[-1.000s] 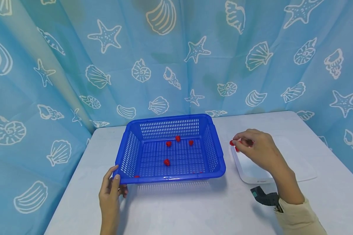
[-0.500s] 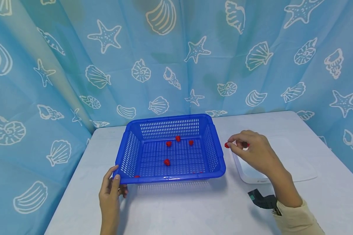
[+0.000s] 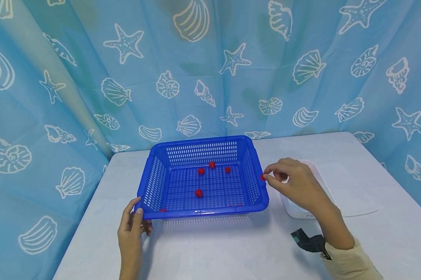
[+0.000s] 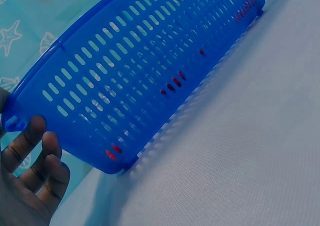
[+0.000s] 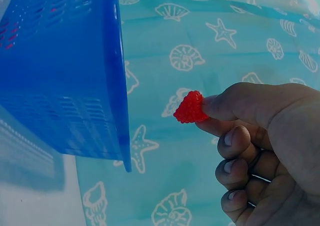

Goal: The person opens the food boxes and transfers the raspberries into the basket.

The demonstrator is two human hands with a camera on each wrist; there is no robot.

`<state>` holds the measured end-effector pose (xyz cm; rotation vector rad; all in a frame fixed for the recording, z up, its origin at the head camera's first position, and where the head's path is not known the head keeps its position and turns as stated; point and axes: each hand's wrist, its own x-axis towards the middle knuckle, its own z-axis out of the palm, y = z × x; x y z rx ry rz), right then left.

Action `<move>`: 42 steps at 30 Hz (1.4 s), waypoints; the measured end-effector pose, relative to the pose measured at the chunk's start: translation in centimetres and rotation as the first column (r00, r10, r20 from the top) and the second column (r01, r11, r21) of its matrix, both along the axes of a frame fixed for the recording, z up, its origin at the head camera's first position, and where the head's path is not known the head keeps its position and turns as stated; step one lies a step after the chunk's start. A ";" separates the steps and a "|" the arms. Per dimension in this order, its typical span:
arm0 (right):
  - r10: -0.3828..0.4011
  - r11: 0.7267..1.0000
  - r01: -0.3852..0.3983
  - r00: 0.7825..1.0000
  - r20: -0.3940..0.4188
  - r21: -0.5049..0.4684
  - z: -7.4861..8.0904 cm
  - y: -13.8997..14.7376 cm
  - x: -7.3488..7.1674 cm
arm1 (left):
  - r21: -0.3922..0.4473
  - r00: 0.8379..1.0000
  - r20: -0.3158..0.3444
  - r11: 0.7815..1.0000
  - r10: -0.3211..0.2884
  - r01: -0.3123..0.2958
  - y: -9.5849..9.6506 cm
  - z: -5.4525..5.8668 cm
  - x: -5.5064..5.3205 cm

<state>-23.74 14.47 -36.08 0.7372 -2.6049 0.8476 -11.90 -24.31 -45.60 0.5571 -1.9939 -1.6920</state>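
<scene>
A raspberry point(image 5: 191, 108), red and bumpy, is pinched between the thumb and index finger of my right hand point(image 3: 298, 184). In the head view it overlaps the right rim of the blue plastic basket point(image 3: 203, 212). My other right fingers curl into the palm. At the basket's near left corner, my left hand point(image 3: 130, 229) grips the rim, with the thumb on top and several fingers below. Several raspberries lie scattered on the basket's floor, one raspberry point(image 3: 199, 193) near its middle. Red also shows through the slots low in the near wall in the left wrist view.
Under and behind my right hand stands a white shallow tray point(image 3: 296, 212), partly hidden by the hand. To its right lies a clear flat sheet or lid point(image 3: 357, 194). A blue curtain point(image 3: 210, 58) with white seashell prints hangs behind the white table point(image 3: 210, 252).
My right hand has moved left from over the white tray to the basket's right rim, carrying the raspberry. More of the tray shows now. The left hand and basket stay put.
</scene>
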 end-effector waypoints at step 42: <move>-0.082 0.996 0.083 0.993 -0.083 0.012 0.4 2.8 -1.3 | -0.004 0.999 -0.032 1.000 -0.013 0.013 -0.8 -1.8 -0.5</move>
